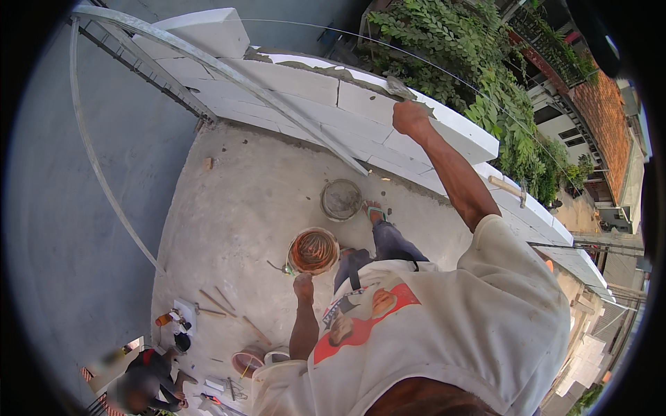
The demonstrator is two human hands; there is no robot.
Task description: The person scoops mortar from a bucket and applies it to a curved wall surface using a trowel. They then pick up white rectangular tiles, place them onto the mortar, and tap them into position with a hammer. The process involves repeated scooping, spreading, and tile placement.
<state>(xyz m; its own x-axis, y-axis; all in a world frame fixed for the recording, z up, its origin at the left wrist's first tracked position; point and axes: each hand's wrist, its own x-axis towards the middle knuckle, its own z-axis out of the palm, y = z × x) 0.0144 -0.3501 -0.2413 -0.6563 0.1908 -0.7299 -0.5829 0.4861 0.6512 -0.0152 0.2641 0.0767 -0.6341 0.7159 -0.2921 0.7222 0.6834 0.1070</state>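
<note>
My right hand [412, 119] is closed around a trowel [398, 87], whose grey blade lies at the top of a white block wall [316, 89]. Wet grey mortar [305, 67] is spread in a strip along the wall's top, to the left of the blade. Down by my side, my left hand [303, 286] hangs with its fingers curled in, and nothing shows in it. Just beyond that hand stands an orange-brown bucket [313, 251] with a pale rim. Farther off, near my foot, is a round tub of grey mortar [341, 200].
A loose white block [202, 33] sits on the wall's far left end. A hammer [508, 188] lies on the wall at right. A long metal bar [277, 104] leans across the wall. Another person [149, 381] crouches at lower left near sticks [257, 330] and tools.
</note>
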